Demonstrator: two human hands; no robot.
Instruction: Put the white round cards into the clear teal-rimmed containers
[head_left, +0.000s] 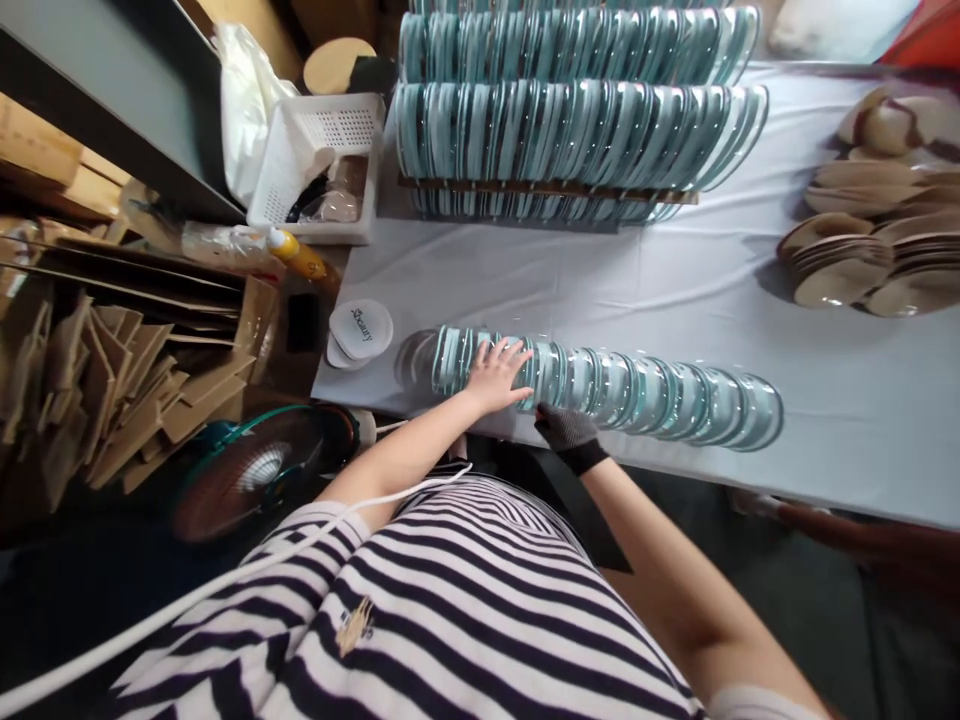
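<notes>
A long row of clear, greenish round glass discs (pixel 611 388) leans in overlapping order along the table's front edge. Bare and with fingers spread, my left hand (pixel 498 376) lies on the left part of this row. My right hand (pixel 571 432) wears a dark glove and sits at the near side of the row, close to its middle. Its fingers are curled together, and whatever they may grip is hidden. Left of the row lies a white round piece with printed lettering (pixel 361 330).
Behind, similar glass discs stand upright in a rack (pixel 540 188). Stacked beige bowl-like pieces (pixel 840 255) occupy the right side of the white-covered table (pixel 750 300). A white plastic basket (pixel 337 230) stands at the back left. Cardboard pieces (pixel 127 370) and a fan (pixel 259 470) are at left.
</notes>
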